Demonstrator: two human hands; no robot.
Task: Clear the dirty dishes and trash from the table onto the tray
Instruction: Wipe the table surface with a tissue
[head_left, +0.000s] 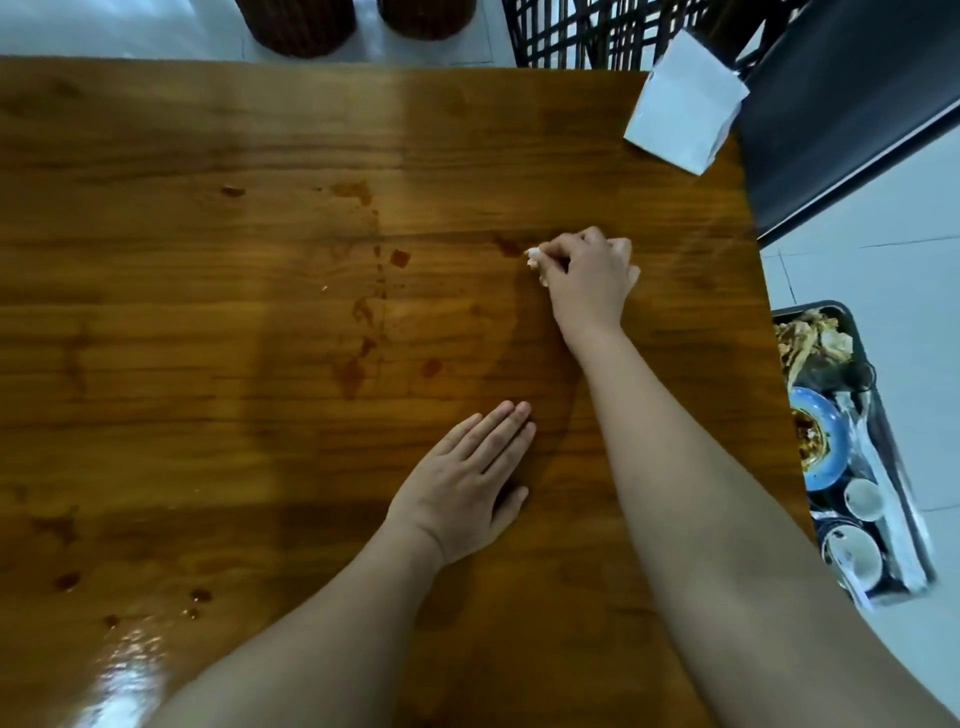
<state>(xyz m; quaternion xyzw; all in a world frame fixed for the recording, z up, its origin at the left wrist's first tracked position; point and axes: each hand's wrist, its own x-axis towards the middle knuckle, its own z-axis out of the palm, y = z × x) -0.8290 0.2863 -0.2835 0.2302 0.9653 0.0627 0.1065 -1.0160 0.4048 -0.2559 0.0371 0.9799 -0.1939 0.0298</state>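
White scrap (534, 255): mostly covered by the curled fingers of the right hand (587, 278); only a pale tip shows, material cannot be told.
Tray (836, 307): left side hidden behind the edge of the table (208, 260).
Blue plate (826, 441): left part hidden by the same edge; its contents cannot be identified.
Dark round objects (301, 26): cut off by the top edge.
Dark chair (841, 104): cut by the top and right edges.
Forearms: run out at the bottom edge.

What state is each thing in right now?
Brown wooden table: sauce-stained.
Left hand: flat on table, holding nothing.
Right hand: fingers pinch small white crumpled scrap on table.
White paper box: standing at far right corner.
Dark rectangular tray: beside table, loaded with dirty dishes.
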